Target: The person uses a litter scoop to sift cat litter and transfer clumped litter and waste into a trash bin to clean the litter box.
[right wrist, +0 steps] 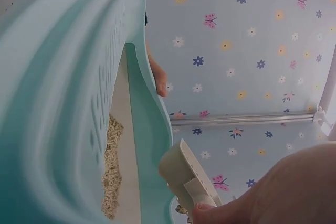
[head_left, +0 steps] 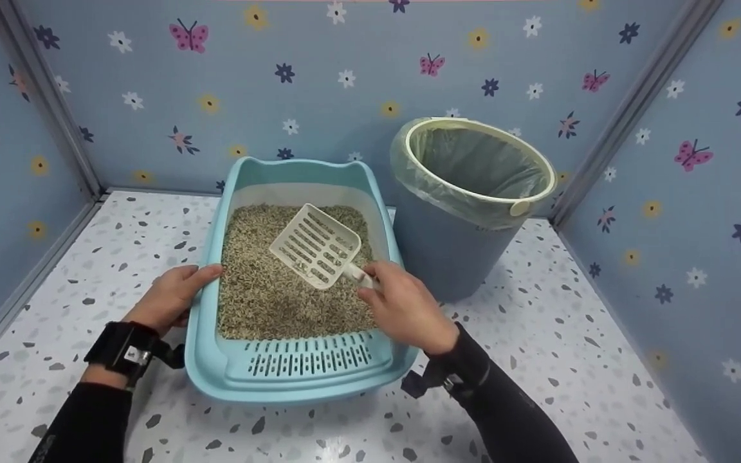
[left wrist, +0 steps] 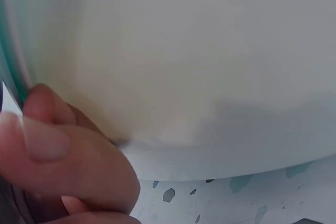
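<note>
A light-blue litter box (head_left: 293,391) full of brown pellet litter (head_left: 258,289) stands on the speckled surface. My left hand (head_left: 166,299) grips its left rim, thumb on top; the left wrist view shows curled fingers (left wrist: 84,169) beside the pale outer wall (left wrist: 184,77). In my right hand (head_left: 409,308) is the handle of a cream slotted litter scoop (head_left: 316,247). The scoop's head is over the litter, and a few pellets show at its slots. From the right wrist view, the scoop (right wrist: 184,177) appears tilted beside the box's raised side (right wrist: 149,129).
A grey-blue trash bin (head_left: 454,257) lined with a translucent bag (head_left: 435,199) stands right of the litter box, close to its side. Flower-patterned panels (head_left: 345,109) enclose the back and both sides. White speckled surface (head_left: 570,360) lies around the box.
</note>
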Motion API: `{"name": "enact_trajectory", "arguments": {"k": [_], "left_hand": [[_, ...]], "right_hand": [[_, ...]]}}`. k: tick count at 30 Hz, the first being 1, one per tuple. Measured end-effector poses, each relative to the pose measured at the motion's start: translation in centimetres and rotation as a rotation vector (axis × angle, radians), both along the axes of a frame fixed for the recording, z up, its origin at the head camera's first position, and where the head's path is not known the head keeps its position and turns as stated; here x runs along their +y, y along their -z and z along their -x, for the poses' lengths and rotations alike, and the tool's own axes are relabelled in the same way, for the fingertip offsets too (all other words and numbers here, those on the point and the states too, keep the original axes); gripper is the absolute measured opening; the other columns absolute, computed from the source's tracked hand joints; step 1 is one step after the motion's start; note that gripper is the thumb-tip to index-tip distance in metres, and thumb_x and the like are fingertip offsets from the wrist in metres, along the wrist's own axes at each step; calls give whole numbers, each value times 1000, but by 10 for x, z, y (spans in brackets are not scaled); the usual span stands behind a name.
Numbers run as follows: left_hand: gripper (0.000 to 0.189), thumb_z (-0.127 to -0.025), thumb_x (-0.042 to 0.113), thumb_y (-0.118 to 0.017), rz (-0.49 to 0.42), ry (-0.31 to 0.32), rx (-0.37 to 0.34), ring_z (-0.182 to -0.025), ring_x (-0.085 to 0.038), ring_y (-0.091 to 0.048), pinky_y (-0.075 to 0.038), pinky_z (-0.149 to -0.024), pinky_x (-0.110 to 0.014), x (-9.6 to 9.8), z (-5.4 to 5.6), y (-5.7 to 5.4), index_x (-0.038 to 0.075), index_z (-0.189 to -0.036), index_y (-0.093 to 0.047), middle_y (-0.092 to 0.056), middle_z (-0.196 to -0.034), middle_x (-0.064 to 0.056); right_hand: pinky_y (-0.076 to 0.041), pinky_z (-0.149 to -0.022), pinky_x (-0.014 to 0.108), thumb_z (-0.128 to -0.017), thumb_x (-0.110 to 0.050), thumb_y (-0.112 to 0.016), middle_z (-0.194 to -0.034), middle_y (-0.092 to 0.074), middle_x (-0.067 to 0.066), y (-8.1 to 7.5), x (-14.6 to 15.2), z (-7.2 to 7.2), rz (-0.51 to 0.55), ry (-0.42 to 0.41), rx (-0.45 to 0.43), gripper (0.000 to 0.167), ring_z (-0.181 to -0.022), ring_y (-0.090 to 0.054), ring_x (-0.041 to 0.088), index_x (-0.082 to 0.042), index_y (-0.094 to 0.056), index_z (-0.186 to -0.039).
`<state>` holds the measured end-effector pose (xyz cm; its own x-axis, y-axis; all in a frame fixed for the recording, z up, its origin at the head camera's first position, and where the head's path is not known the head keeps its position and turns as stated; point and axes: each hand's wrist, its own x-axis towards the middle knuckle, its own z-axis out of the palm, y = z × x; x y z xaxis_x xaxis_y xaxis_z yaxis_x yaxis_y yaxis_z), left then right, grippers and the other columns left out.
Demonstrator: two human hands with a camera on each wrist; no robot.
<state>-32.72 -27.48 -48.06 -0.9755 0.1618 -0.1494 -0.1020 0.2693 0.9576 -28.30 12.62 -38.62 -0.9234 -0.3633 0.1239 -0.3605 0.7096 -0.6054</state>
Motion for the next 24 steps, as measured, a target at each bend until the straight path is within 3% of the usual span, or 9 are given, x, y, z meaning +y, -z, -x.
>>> {"name": "enact_trajectory", "arguments": {"k": [6,12,16,19,24], "left_hand": [[73,-113,58,-58,6,-8,-7,-54,-9,-59,-49,-46,-26,0,0,1,-11,-138,-58,-75,-89,-7],[68,-114,55,-57,-9,-4,-6,-51,-8,-51,-45,-44,-25,-1,1,0,-10,-134,-59,-74,-86,-6],[68,-115,55,-56,-6,-2,-4,-49,-7,-47,-42,-44,-24,-1,1,1,-10,-134,-59,-73,-85,-5],[70,-114,56,-56,5,-1,-5,-53,-8,-55,-47,-46,-25,-1,1,1,-10,-137,-58,-75,-89,-6],[74,-114,57,-57,8,2,-9,-67,-17,-73,-60,-53,-32,0,0,0,-11,-143,-55,-77,-97,-11]], "right_hand": [[-53,-75,40,-112,-20,-69,-103,-63,2,-14,8,2,36,-4,6,26,-85,-59,18,-6,-67,-134],[-55,-76,37,-111,-18,-70,-107,-69,5,-65,26,7,113,4,28,25,-83,-64,18,-4,-68,-132],[-54,-64,28,-111,-17,-70,-110,-69,10,-101,45,12,168,55,32,26,-73,-62,16,-2,-67,-132],[-51,-52,27,-113,-20,-69,-108,-66,12,-121,63,17,201,121,-1,28,-64,-60,16,-2,-65,-134],[-53,-65,30,-114,-26,-66,-112,-66,14,-139,94,31,111,243,81,35,-80,-62,21,0,-63,-138]]}}
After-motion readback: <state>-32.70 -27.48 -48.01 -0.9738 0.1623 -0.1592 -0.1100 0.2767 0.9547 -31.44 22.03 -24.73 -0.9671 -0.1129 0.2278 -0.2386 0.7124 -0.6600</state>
